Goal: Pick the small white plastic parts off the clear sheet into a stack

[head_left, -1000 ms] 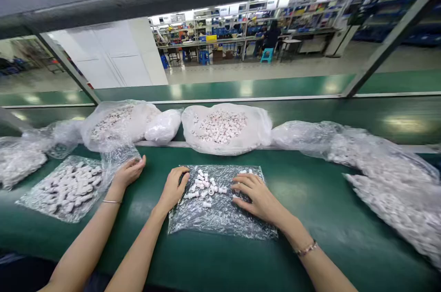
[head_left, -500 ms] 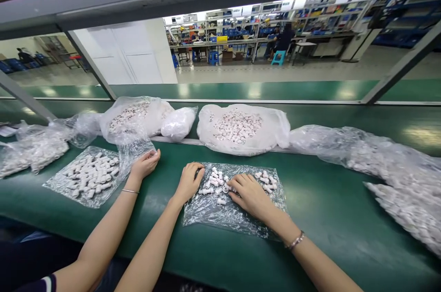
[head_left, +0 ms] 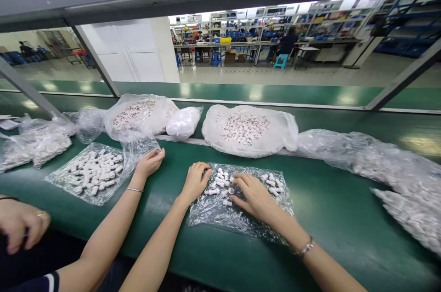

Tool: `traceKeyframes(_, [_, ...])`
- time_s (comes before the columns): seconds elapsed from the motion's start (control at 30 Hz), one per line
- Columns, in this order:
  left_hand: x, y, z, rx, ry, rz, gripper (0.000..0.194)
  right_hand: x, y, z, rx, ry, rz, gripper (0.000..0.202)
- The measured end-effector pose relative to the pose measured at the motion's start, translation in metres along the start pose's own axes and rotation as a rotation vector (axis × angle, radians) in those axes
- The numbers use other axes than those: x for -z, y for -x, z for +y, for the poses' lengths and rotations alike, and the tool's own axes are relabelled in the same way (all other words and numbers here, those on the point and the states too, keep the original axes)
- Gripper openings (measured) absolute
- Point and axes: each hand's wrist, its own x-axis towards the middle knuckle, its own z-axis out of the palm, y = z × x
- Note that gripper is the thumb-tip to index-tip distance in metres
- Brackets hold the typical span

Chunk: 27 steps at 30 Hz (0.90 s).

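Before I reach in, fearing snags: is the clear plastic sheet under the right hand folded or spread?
Spread: the sheet lies flat on the green tabletop, though wrinkled.

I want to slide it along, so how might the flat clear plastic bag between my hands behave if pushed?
The clear plastic bag is probably floppy: its film is creased all over, so it may bunch up. The white pieces lie in loose clusters, so they would likely shift. Some look rounded and tube-like, so they could roll a little.
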Motion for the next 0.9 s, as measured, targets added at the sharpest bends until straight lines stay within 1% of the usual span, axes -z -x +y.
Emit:
traceKeyframes(0.07, [0.011,-0.002,-0.011,0.02,0.02,-0.005,0.027,-0.009,-0.011,-0.004,0.003,-0.025,0.001,0.021])
traceKeyframes(0.1, [0.02,-0.003,-0.019,0.034,0.031,-0.004,0.03,-0.012,-0.014,-0.004,-0.002,-0.028,-0.002,0.018])
traceKeyframes(0.2, [0.061,-0.009,-0.053,0.09,0.059,0.009,0.031,-0.016,-0.02,0.003,-0.009,-0.023,-0.015,0.012])
traceKeyframes(0.27, [0.091,-0.013,-0.077,0.129,0.079,0.016,0.029,-0.014,-0.019,0.01,-0.005,-0.015,-0.028,0.011])
traceKeyframes(0.33, [0.115,-0.018,-0.097,0.158,0.106,0.013,0.026,-0.012,-0.016,0.016,-0.005,0.001,-0.038,0.012])
traceKeyframes(0.37, [0.124,-0.019,-0.104,0.164,0.122,0.007,0.028,-0.01,-0.014,0.019,-0.008,0.012,-0.042,0.012])
traceKeyframes(0.4, [0.131,-0.021,-0.109,0.164,0.14,-0.002,0.034,-0.008,-0.011,0.022,-0.012,0.022,-0.045,0.013])
traceKeyframes(0.47, [0.136,-0.022,-0.11,0.15,0.172,-0.02,0.043,-0.004,-0.006,0.027,-0.022,0.04,-0.051,0.013])
traceKeyframes(0.53, [0.132,-0.022,-0.103,0.133,0.187,-0.02,0.036,0.0,-0.001,0.03,-0.034,0.052,-0.052,0.012])
traceKeyframes(0.6, [0.12,-0.02,-0.089,0.123,0.186,-0.003,0.026,0.002,-0.001,0.028,-0.041,0.054,-0.041,0.011])
traceKeyframes(0.67, [0.102,-0.017,-0.073,0.116,0.177,0.013,0.02,-0.001,-0.005,0.022,-0.027,0.052,-0.024,0.015])
traceKeyframes(0.73, [0.079,-0.013,-0.055,0.11,0.153,0.034,0.019,-0.006,-0.012,0.015,-0.003,0.065,-0.012,0.018])
traceKeyframes(0.77, [0.067,-0.011,-0.046,0.111,0.124,0.068,0.019,-0.009,-0.015,0.012,0.005,0.077,-0.009,0.016])
traceKeyframes(0.8, [0.056,-0.009,-0.038,0.109,0.109,0.076,0.019,-0.012,-0.018,0.011,0.005,0.091,-0.009,0.013])
traceKeyframes(0.9, [0.028,-0.004,-0.018,0.101,0.084,0.072,0.018,-0.013,-0.017,0.014,-0.019,0.124,-0.012,0.005])
